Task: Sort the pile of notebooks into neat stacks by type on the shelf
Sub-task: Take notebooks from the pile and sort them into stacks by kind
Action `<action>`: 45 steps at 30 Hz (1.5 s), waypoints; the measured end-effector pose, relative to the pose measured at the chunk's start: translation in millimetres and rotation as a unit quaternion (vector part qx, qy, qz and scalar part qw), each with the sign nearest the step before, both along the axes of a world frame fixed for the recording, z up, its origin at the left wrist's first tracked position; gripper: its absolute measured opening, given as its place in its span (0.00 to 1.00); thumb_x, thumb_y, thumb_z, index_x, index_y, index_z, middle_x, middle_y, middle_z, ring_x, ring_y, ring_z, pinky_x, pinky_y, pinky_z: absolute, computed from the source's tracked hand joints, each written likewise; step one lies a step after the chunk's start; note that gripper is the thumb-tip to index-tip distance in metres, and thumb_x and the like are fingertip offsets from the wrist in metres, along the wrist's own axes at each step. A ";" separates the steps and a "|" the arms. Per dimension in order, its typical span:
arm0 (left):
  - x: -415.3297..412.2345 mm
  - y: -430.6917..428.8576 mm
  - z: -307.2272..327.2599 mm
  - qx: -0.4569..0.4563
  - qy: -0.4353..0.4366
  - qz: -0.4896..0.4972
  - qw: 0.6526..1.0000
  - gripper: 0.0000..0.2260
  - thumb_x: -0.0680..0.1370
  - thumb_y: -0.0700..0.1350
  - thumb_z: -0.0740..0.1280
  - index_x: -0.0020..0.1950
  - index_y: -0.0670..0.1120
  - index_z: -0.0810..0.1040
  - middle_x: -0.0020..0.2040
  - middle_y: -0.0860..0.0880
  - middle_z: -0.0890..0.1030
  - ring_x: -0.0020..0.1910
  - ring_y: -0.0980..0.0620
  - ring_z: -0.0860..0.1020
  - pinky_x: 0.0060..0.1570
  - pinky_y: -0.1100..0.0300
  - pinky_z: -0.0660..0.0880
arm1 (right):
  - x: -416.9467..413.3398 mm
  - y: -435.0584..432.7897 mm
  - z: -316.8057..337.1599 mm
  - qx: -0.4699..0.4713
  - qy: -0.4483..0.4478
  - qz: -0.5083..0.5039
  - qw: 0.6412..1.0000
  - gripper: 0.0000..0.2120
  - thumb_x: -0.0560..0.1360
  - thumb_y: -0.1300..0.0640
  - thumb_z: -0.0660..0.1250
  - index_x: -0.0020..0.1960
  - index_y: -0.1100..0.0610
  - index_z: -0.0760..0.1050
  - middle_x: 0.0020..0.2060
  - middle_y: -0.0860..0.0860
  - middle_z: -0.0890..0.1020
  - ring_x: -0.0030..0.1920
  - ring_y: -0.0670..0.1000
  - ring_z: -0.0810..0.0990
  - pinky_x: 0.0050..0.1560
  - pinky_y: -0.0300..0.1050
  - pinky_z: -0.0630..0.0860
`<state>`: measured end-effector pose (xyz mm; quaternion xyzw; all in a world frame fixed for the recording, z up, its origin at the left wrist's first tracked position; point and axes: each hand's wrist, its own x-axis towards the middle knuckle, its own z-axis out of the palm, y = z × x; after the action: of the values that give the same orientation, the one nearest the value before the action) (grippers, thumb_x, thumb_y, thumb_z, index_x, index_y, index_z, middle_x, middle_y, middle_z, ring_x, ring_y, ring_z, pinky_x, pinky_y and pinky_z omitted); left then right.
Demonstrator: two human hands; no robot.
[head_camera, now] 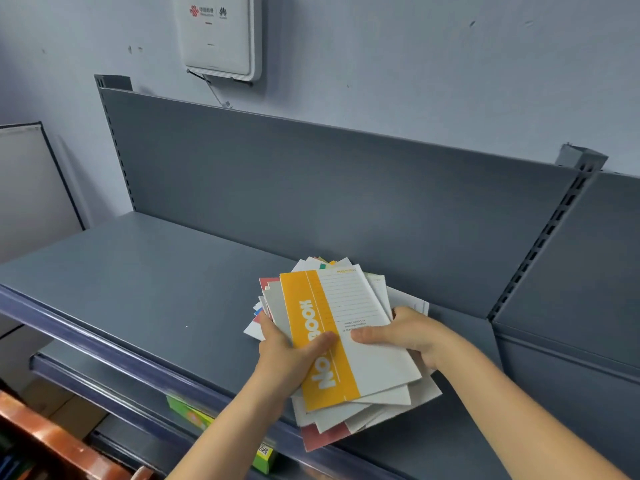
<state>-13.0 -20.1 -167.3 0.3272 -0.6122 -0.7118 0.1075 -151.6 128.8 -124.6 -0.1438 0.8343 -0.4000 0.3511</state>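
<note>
A messy pile of notebooks [391, 407] is held over the right part of the grey shelf [145, 289]. On top lies a notebook with a yellow band and white lined cover [346, 323], the word NOTEBOOK printed upside down. Red, white and blue covers stick out beneath it. My left hand [287, 355] grips the pile from the left, thumb pressed on the yellow band. My right hand [412, 336] grips the right side, thumb on the white cover. The pile's near end overhangs the shelf's front edge.
The shelf's grey back panel [311, 181] rises behind the pile, with a slotted upright [540, 251] at the right. A lower shelf [104, 386] holds a green box [188, 412]. A white wall unit [218, 36] hangs above. A second shelf bay [581, 306] adjoins on the right.
</note>
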 end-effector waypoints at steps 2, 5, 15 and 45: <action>2.2 0.3 1.9 -0.025 -0.012 -0.007 1.000 0.41 0.68 0.53 0.77 0.71 0.58 0.53 0.65 0.47 0.72 0.53 0.48 0.79 0.54 0.49 0.79 | 4.5 0.5 -2.2 -0.018 0.004 -0.026 0.999 0.30 0.56 0.48 0.82 0.54 0.54 0.77 0.49 0.51 0.84 0.49 0.51 0.83 0.50 0.50 0.81; 7.1 4.0 5.1 -0.079 -0.040 0.004 0.996 0.41 0.69 0.55 0.75 0.74 0.58 0.52 0.66 0.45 0.62 0.47 0.53 0.70 0.53 0.52 0.74 | 12.2 0.1 -7.1 -0.030 0.023 -0.054 0.998 0.43 0.47 0.42 0.82 0.58 0.54 0.73 0.51 0.50 0.83 0.49 0.51 0.83 0.47 0.50 0.82; 13.0 46.4 22.8 -0.173 -0.008 0.064 0.983 0.40 0.68 0.50 0.78 0.72 0.56 0.58 0.65 0.44 0.64 0.50 0.49 0.74 0.49 0.50 0.77 | 29.3 37.4 -2.5 -0.161 -0.015 -0.054 0.985 0.23 0.63 0.57 0.80 0.55 0.53 0.78 0.48 0.50 0.85 0.48 0.51 0.84 0.44 0.48 0.82; -115.7 332.6 5.1 -0.176 0.255 -0.190 0.932 0.43 0.66 0.46 0.78 0.73 0.47 0.55 0.60 0.49 0.79 0.59 0.46 0.80 0.53 0.44 0.80 | -22.5 370.2 -18.2 -0.281 0.205 -0.225 0.910 0.33 0.70 0.68 0.72 0.63 0.44 0.59 0.53 0.42 0.77 0.53 0.39 0.76 0.40 0.32 0.76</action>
<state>-128.7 312.5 -162.3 -0.0114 -0.7300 -0.6595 0.1787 -174.0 499.0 -142.8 -0.1241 0.7511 -0.6482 0.0187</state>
